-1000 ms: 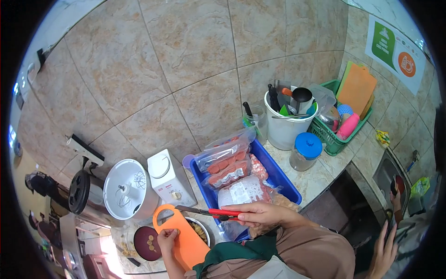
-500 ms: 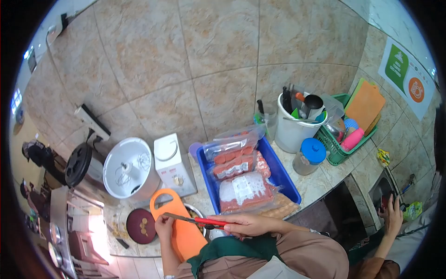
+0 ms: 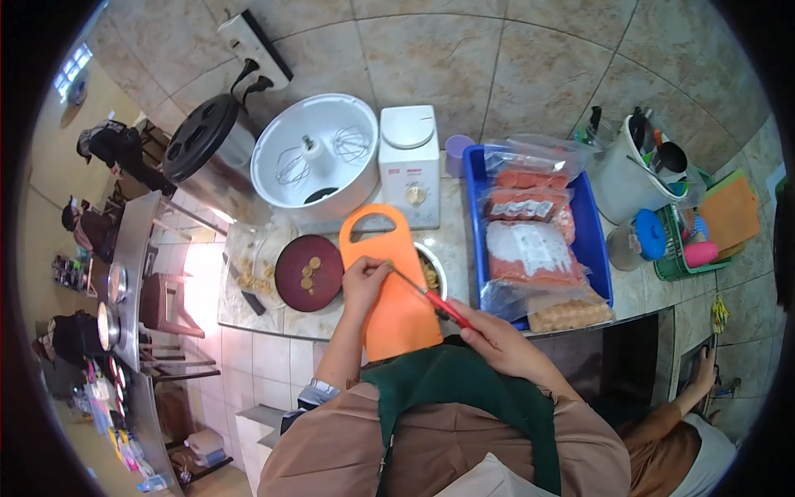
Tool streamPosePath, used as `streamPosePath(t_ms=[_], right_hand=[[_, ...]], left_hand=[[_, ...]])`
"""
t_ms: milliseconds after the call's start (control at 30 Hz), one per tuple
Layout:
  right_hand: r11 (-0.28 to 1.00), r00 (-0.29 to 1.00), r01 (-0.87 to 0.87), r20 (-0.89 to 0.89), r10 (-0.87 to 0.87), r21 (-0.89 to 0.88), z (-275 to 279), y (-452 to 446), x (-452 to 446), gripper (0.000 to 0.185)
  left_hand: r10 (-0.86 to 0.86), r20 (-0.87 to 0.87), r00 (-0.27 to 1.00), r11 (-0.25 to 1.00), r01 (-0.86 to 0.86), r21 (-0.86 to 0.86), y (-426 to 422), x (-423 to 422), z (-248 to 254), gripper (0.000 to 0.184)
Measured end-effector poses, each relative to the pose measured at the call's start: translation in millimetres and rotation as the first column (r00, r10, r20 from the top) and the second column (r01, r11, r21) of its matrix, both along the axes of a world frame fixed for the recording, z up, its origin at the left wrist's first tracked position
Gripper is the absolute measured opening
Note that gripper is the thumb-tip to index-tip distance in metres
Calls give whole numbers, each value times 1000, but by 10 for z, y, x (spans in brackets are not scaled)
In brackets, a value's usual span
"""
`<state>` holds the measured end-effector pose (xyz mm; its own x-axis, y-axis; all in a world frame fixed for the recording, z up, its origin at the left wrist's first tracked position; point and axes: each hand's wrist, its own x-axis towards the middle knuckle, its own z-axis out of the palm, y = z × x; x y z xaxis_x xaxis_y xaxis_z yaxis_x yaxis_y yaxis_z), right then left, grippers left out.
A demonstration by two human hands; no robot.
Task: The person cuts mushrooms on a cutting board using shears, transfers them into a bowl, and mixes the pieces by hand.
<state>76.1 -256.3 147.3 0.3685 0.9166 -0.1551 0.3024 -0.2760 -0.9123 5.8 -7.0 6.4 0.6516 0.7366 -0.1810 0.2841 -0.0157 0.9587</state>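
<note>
Knife [image 3: 435, 297] now farther down orange board [image 3: 402, 321] — right grip [image 3: 492, 336] around it (left grip [image 3: 362, 284] unclear)

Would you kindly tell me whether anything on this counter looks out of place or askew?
The orange cutting board seems oddly placed: its near end appears to project past the front edge of the counter, and it hides part of the bowl.
</note>
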Motion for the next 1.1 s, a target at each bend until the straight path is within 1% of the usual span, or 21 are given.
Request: streamPosePath(t_ms=[33,67,133,233,267,300,367,433,567,633,800,867,1000,1100], right_hand=[[999,999,36,25,-36,-10,-126,35,-41,44],[999,999,31,16,-31,-13,-215,70,-99,44],[991,986,132,96,-133,16,-366,152,-183,46],[981,966,194,169,-195,24,-667,262,-295,45],[973,953,230,199,-229,18,-707,298,-329,45],[973,953,230,198,-228,14,-704,329,-376,45],[957,946,282,186,-267,-64,-700,421,-426,45],[955,939,289,213,-270,-62,-658,479,-482,44],[951,915,307,289,-281,-46,-713,504,-590,45],[947,908,316,305,-286,-54,-750,523,-645,45],[939,882,338,371,-292,-64,-766,586,-715,47],[932,862,341,435,-260,-119,-777,629,-722,48],[936,849,334,465,-250,-106,-828,764,-686,49],[928,866,348,424,-264,-132,-830,840,-663,49]], left_hand=[[6,-11,1000,1000,-6,-4,-6,-9,7,15],[-6,-10,1000,1000,6,-17,-19,-18,32,15],[-19,-2,1000,1000,19,-25,-18,-5,89,15],[-34,20,999,999,34,-24,-27,2,92,16],[-35,23,999,999,36,-26,-15,8,65,16],[-53,27,998,998,54,-17,-9,-4,56,16],[-71,37,997,997,71,-2,6,-6,56,16],[-83,-23,996,994,84,63,-13,-9,165,17],[-111,-31,993,991,113,77,19,-3,215,17],[-135,-27,990,984,137,113,41,-2,219,18],[-161,0,987,982,160,98,88,17,145,18],[-164,15,986,983,162,82,100,23,117,19],[-184,5,983,975,181,131,132,14,65,19],[-184,9,983,973,181,143,131,15,65,19]])
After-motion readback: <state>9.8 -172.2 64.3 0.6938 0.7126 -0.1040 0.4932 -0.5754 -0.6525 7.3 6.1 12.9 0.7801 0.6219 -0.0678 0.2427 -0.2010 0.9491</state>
